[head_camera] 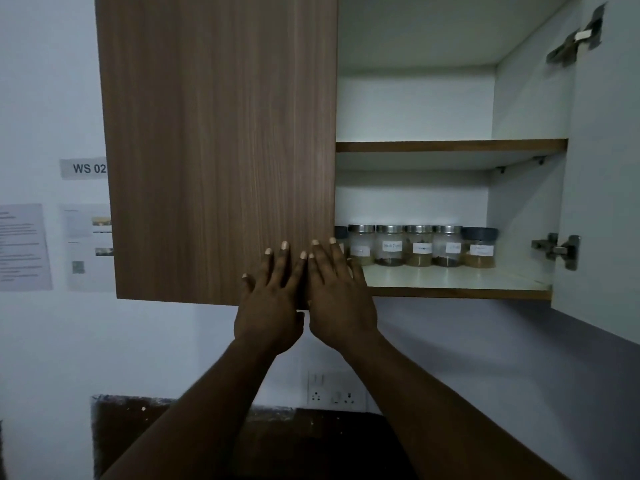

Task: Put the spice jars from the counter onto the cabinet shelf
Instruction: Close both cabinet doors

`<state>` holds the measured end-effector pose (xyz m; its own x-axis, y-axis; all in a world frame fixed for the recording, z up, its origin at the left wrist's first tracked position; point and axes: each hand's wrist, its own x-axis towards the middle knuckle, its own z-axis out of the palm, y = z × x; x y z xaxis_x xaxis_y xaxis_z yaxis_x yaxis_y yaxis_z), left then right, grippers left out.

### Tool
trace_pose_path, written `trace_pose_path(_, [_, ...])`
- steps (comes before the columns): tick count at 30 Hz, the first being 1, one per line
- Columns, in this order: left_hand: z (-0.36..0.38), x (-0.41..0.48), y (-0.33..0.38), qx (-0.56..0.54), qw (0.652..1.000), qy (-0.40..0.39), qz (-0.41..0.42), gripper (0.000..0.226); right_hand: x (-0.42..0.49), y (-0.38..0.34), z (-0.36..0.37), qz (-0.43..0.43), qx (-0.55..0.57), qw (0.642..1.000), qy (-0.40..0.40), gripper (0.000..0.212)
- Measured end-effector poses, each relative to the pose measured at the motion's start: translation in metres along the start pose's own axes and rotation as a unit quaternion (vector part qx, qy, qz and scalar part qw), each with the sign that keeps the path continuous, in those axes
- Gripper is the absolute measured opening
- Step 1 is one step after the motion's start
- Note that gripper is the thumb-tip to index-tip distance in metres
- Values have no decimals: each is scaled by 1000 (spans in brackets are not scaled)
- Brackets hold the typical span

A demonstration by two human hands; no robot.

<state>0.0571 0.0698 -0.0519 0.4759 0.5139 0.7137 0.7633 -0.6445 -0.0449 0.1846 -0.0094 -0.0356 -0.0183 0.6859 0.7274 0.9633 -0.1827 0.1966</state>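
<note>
Side by side, the left hand (pixel 272 303) and right hand (pixel 341 299) are held flat, fingers straight, holding nothing, before the closed cabinet door (pixel 218 150); 6 spice jars (pixel 419 245) line the lower shelf (pixel 450 280).

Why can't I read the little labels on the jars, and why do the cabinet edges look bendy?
Head view: the light is dim, so the spice jars on the lower shelf look grainy and their small labels blur; the wide-angle lens makes the closed wooden door and the open door lean and bow.
</note>
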Motion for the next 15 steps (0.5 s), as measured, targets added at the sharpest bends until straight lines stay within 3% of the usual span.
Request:
trace_pose_path(5, [10, 16, 0, 3, 999, -37, -4, 112, 11, 13, 16, 2, -13, 999, -33, 104])
trace_pose_path(15, [20, 17, -2, -46, 999, -13, 6, 113, 8, -2, 23, 29, -4, 999, -37, 98])
